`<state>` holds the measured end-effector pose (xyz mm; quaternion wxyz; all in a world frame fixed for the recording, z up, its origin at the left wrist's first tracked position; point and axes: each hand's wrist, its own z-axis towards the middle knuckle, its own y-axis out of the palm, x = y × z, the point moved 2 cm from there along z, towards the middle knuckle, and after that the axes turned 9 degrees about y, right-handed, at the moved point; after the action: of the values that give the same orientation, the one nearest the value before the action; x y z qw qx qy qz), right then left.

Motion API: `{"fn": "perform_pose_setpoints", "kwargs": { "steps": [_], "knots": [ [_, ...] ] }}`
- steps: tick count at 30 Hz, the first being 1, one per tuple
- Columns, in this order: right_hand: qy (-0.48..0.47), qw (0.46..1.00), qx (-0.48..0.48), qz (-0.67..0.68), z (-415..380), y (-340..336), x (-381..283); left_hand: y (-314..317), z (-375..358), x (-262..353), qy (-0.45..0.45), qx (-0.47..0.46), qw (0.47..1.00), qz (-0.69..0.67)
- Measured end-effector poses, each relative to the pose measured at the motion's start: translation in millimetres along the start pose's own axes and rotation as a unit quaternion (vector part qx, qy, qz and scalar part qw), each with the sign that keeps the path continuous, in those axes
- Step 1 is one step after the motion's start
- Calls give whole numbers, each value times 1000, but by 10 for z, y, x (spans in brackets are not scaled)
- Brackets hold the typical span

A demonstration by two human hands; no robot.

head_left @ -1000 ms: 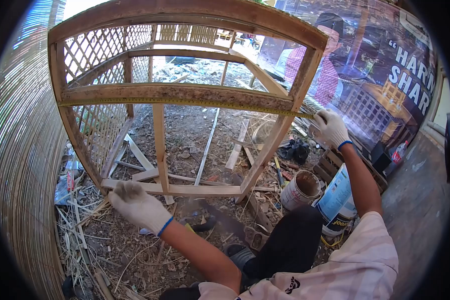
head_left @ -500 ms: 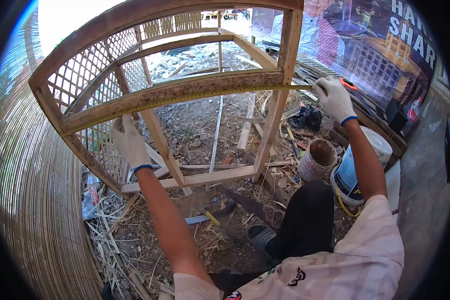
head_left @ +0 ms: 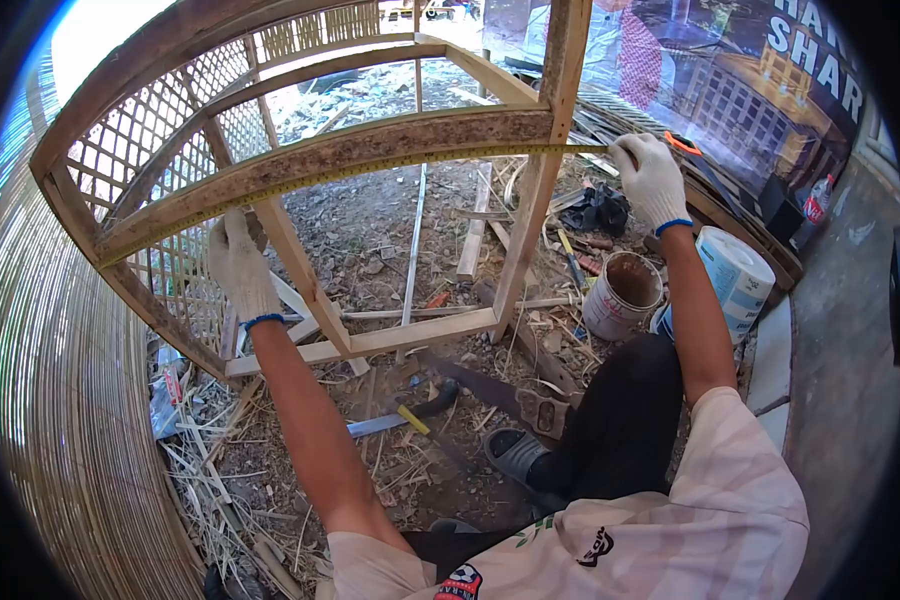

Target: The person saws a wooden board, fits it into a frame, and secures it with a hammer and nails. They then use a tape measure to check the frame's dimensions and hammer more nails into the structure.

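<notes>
A yellow measuring tape [head_left: 370, 172] is stretched along the lower edge of a horizontal wooden rail [head_left: 330, 148] of a frame with lattice sides. My right hand [head_left: 648, 178], in a white glove with a blue cuff, grips the tape beyond the right post [head_left: 538, 200]. The orange thing [head_left: 683, 144] is just past its fingers. My left hand [head_left: 238, 262], gloved alike, is under the rail at the left, its fingers closed near the tape; what it pinches there is partly hidden.
A handsaw [head_left: 500, 392] and a yellow-and-blue tool [head_left: 412, 419] lie among wood scraps. An open bucket [head_left: 623, 295] and a white-blue container [head_left: 728, 280] stand at right. Bamboo screening [head_left: 60, 400] lines the left; a printed banner [head_left: 710, 90] hangs behind.
The view has shifted, so the frame and both hands appear further left and higher. Both hands keep their places at the stretched tape.
</notes>
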<state>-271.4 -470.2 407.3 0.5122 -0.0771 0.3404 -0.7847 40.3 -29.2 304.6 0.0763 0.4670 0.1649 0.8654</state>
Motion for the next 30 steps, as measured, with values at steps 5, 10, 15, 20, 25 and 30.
{"fn": "perform_pose_setpoints", "kwargs": {
  "steps": [5,10,15,20,25,30],
  "knots": [
    [-29,1000,12,0,37,49,88,-4,36,-37,15,-4,1000,8],
    [-33,999,29,-3,27,82,123,6,1,8,24,-5,1000,17],
    [-34,997,62,-11,-15,145,181,21,-96,147,29,-39,999,22],
    [-3,997,66,30,-134,122,148,3,-165,220,42,-72,996,21],
    [6,995,89,38,-175,76,126,-9,-188,293,43,-92,994,43],
    [43,997,37,54,-223,51,78,18,-175,309,47,-69,996,44]
  ]
}}
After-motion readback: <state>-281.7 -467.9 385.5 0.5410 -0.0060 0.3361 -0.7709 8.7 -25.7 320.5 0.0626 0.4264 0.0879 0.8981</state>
